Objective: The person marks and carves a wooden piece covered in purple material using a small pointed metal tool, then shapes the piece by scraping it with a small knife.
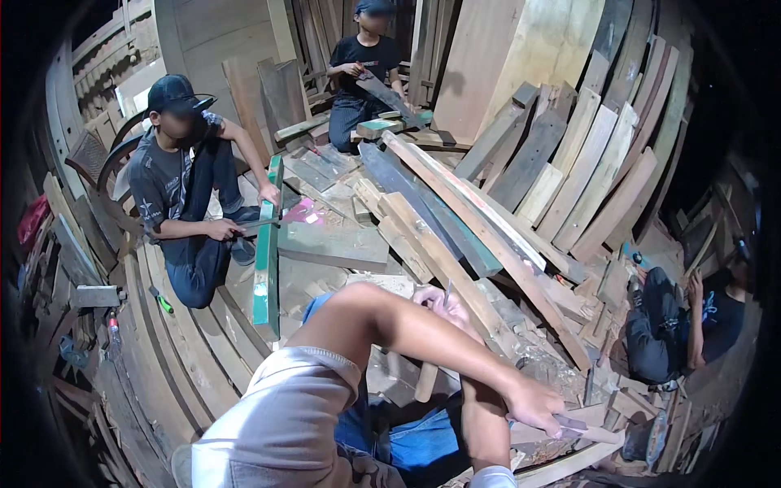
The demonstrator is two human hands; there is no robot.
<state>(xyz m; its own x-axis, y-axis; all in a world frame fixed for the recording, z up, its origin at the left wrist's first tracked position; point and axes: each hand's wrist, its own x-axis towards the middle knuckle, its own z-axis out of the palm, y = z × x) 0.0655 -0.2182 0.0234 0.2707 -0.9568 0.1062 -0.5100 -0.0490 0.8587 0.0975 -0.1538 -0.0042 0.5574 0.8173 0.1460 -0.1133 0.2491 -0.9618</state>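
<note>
My left arm reaches across to the right, over my right forearm. At its end my left hand (537, 407) is closed on a narrow wooden piece (573, 424), beside a pale strip of wood (600, 434) at the lower right. My right hand (446, 307) is beyond the left forearm, fingers curled around a slim tool with a thin metal part (448, 293) showing at the top. Below the forearm a rounded wooden handle (425, 382) sticks out; it lines up with that metal part, but the forearm hides whether they join.
At left a crouching person (183, 171) holds a blade against a green-painted beam (267, 244). Another person (366, 73) at the back holds a saw (386, 93). A third (691, 325) sits at right. Long planks (488, 244) lie ahead; boards (586, 163) lean behind.
</note>
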